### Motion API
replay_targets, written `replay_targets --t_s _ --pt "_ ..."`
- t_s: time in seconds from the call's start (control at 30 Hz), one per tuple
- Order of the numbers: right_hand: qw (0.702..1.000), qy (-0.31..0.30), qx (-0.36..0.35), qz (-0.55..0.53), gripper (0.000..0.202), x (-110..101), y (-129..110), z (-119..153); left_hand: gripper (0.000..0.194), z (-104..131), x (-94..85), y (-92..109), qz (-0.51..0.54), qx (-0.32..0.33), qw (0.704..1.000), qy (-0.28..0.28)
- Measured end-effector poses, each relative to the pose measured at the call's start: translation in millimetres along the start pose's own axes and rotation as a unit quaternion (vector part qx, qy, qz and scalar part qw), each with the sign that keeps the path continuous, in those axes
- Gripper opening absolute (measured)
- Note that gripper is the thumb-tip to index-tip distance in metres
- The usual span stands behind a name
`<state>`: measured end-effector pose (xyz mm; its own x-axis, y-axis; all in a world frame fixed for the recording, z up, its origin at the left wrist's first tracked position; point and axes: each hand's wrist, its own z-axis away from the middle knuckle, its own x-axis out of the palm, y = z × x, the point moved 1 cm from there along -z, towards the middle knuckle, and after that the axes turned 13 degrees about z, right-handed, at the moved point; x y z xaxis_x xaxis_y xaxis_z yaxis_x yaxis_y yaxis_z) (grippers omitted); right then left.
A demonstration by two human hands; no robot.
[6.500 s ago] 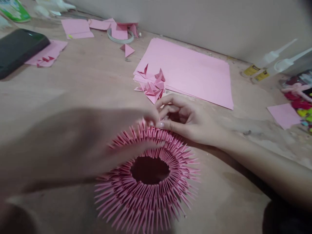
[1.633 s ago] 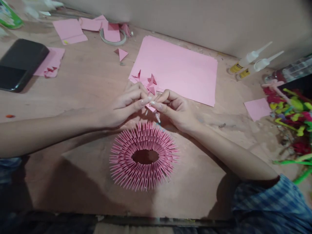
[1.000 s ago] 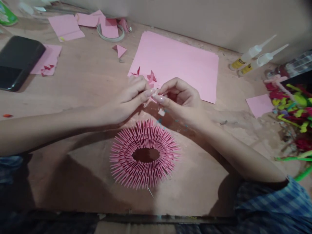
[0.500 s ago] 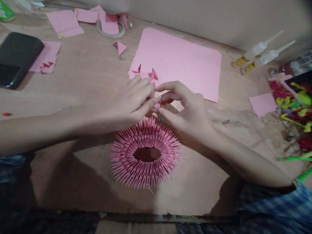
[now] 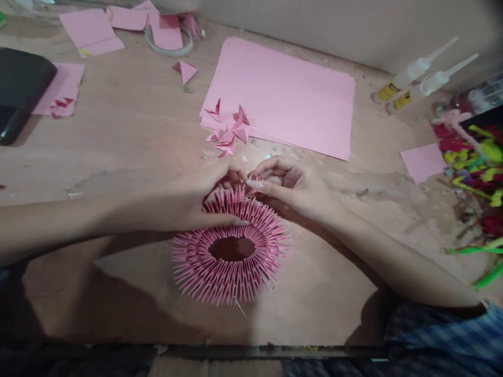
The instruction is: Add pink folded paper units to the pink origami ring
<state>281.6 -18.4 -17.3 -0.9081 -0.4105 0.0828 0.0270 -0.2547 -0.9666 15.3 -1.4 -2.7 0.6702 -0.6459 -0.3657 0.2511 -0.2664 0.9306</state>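
A spiky ring of folded pink paper pieces (image 5: 236,283) lies on the table in front of me, with a dark round opening in its middle. My left hand (image 5: 214,196) grips its far left side, the thumb laid across the top and the fingers behind the outer edge. At the ring's far edge, my right hand (image 5: 293,183) pinches a small folded pink paper piece (image 5: 252,187) between thumb and fingers, partly hidden by the fingertips. Several loose folded paper pieces (image 5: 228,137) lie beyond my hands, some on the corner of a stack of pink paper (image 5: 286,94).
A black phone-like object (image 5: 23,89) sits at the left on pink paper. Adhesive tape roll (image 5: 168,51) and paper scraps lie at the back. Two glue bottles (image 5: 408,84) stand back right, near colourful pipe cleaners (image 5: 477,167). A thin pin (image 5: 240,308) sticks out from the ring's near edge.
Both hands have come nearer, from the loose pieces to the ring. My left hand has taken hold of the ring. More loose folded pieces are now uncovered. The view has shifted slightly.
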Motion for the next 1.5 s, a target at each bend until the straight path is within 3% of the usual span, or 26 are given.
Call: replay_targets --t_s 0.1,0.23,0.5,0.7,1.07,1.23,1.4,1.5 --pt "1.000 -0.022 0.012 0.010 0.044 -1 1 -3 0.034 3 -0.6 -4 0.046 -0.005 0.997 -0.054" --pt "0.999 -0.028 0.012 0.014 0.044 -1 1 -4 0.024 2 -4.4 -9 0.034 0.064 0.992 -0.101" --pt "0.999 -0.028 0.025 0.029 0.048 -3 2 -4 0.019 2 -4.0 -8 0.016 0.121 0.989 -0.087" --pt "0.998 -0.014 0.022 0.056 0.053 -2 -2 -1 0.021 4 -6.2 -6 0.013 0.105 0.990 -0.092" --pt "0.994 -0.027 -0.047 0.090 0.041 0 -2 -5 0.022 3 -3.7 -8 0.014 0.112 0.990 -0.080" --pt "0.997 0.002 -0.027 0.077 0.046 3 1 -3 0.030 4 -0.4 -5 0.019 0.077 0.995 -0.060" --pt "0.996 0.009 -0.037 0.076 0.049 6 4 -4 0.026 3 -2.0 -8 -0.006 0.125 0.990 -0.060" --pt "0.995 0.010 -0.043 0.084 0.050 5 6 -5 0.024 3 -3.0 -11 -0.010 0.123 0.991 -0.059"
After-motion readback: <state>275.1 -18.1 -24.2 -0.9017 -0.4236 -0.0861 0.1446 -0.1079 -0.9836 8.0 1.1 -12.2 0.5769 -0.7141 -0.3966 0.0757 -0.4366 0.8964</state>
